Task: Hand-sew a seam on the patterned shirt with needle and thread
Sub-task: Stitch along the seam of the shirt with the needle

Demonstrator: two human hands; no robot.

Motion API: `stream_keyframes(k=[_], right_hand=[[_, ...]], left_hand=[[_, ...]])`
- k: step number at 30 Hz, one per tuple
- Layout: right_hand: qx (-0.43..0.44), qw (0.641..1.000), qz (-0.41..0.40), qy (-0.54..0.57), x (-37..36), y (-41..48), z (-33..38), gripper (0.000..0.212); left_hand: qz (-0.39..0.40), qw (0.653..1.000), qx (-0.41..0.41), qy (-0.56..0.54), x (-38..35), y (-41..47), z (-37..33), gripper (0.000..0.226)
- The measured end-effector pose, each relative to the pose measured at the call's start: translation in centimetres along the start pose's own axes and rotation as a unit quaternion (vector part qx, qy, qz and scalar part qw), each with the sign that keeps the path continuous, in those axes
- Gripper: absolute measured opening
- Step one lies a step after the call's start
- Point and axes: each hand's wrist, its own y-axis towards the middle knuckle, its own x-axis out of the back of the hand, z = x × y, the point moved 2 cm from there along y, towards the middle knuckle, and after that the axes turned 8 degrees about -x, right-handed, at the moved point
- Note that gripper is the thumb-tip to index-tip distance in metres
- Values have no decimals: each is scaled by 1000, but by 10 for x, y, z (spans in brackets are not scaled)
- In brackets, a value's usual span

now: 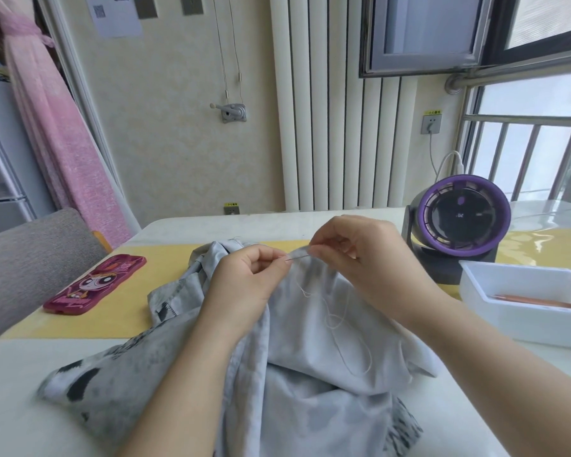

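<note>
The grey patterned shirt (310, 374) lies bunched on the table, inside out, with dark print showing at its left edge. My left hand (244, 282) grips a raised fold of the cloth and pinches its edge. My right hand (353, 252) pinches the thin needle (296, 257), which lies nearly level between the two hands at the cloth's edge. A pale thread (337, 321) trails from there in loose loops down over the shirt.
A pink cartoon phone case (96, 285) lies on the yellow mat to the left. A purple desk fan (459, 225) stands at the back right. In front of it a white tray (521, 321) holds a brown tool. A grey chair back is at far left.
</note>
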Motion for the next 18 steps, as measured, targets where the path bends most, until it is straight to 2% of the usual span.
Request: stream_keyframes(k=[3,7,18], right_hand=[[22,998,59,-32,4,1,0,3],[-2,992,111,-64,7,1,-2,5],[-46,990,96,-89,7,-1,1,7]], left_hand=[[-1,1000,3,-10,0,0,0,12],[-2,1000,3,-16,0,0,1,11],[-7,1000,-5,-2,0,0,-1,11]])
